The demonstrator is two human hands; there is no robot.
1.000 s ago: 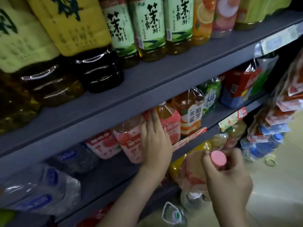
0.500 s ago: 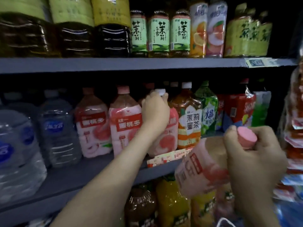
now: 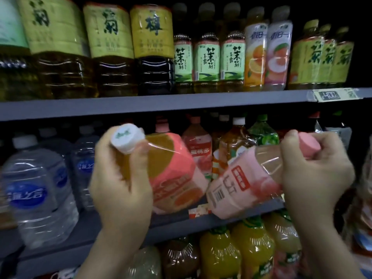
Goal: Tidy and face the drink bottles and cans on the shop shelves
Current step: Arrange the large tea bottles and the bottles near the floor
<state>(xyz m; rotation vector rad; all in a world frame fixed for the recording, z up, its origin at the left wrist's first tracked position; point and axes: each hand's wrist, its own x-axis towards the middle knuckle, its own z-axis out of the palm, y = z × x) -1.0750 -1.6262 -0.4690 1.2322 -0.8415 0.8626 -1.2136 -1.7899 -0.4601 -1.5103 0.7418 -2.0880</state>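
Now the left hand (image 3: 120, 190) wraps its fingers round the neck of a white-capped amber plastic bottle with a pink label (image 3: 171, 174), cap tipped toward ten o'clock. The right hand (image 3: 314, 174) clamps a pink-capped, pink-labelled peach bottle (image 3: 241, 184), cap toward two o'clock. Both hang over the grey metal shelf lip (image 3: 177, 228) at six o'clock. They are best stood upright one at a time, labels outward

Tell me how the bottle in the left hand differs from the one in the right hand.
Cap: white on the left-hand bottle, pink on the right-hand bottle. Drink: amber in the left-hand bottle, paler pinkish-brown in the right-hand bottle. Both have pink labels, are tilted, and are gripped at the neck.
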